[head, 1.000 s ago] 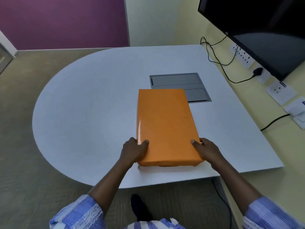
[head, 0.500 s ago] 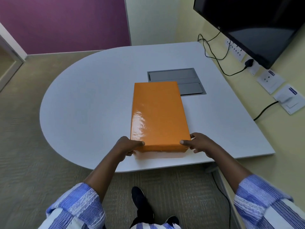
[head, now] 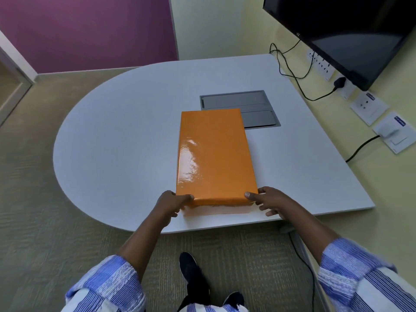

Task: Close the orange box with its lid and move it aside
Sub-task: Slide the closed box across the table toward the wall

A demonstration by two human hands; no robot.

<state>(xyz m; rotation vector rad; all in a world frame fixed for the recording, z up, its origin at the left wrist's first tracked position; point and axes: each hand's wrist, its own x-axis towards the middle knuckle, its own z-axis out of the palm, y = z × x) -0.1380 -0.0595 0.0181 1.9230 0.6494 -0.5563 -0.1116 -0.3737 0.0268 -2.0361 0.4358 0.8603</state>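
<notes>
1. Closest of all are the person's two striped blue and white sleeves [head: 108, 287], and a dark shoe [head: 190, 267] on the carpet [head: 33, 221] between them.
2. The left hand [head: 170, 206] is at the near left corner of the orange box [head: 213, 154]. Its thumb lies on top of the lid and its fingers curl under the edge, so it grips that corner.
3. The right hand [head: 272, 200] is at the near right corner. Its thumb presses the lid's edge, but its other fingers are spread out loose over the table, so it is half open and only touches the box.
4. The box lies flat on the white table [head: 112, 143], close to the near edge. The lid is on top and covers it. A pale strip of the bottom part peeks out under the lid at the near end.
5. The far end of the box covers a corner of a grey panel [head: 247, 104] set into the table top.
6. The table to the left of the box is bare.
7. To the right, black cables [head: 290, 73] hang down the yellow wall to white sockets [head: 369, 108], one with a black plug [head: 338, 83] in it.
8. A big black screen [head: 351, 30] hangs on that wall, above the sockets.
9. Farthest away is a purple wall [head: 85, 30].
</notes>
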